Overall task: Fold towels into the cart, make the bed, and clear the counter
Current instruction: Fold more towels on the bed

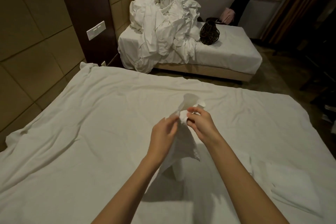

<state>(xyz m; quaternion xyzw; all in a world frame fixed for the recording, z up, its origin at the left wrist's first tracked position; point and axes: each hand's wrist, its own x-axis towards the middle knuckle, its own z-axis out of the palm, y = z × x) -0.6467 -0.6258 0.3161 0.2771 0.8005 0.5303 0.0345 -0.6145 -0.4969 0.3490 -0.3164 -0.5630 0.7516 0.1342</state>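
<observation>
I hold a small white towel (183,149) up above the near bed (76,132), which is spread with a wrinkled white sheet. My left hand (164,132) pinches the towel's upper edge on the left. My right hand (199,121) grips the same edge on the right, fingers curled round the cloth. The rest of the towel hangs down between my forearms and casts a shadow on the sheet. A folded white cloth (294,187) lies flat on the bed at my right.
A second bed (227,51) stands beyond, carrying a tall heap of white linen (163,20) and a dark patterned bag (209,32). A padded wall with a switch panel (96,30) runs along the left. Curtains and a window sill with bags are at the back right.
</observation>
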